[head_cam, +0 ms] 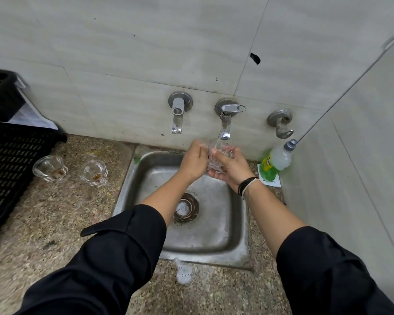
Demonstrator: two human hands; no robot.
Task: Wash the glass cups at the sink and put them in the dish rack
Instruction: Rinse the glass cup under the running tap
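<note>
Both my hands, left hand [192, 163] and right hand [231, 168], grip a cup [217, 156] under the tap [225, 127]; wet glass could slip into the sink [143, 178] and crack.

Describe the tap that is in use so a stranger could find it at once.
Start at the steel sink and look up the tiled wall, where three fittings sit in a row. Take the middle tap. Its flat lever points right, and both hands hold a glass cup under its spout, unlike the left tap.
</note>
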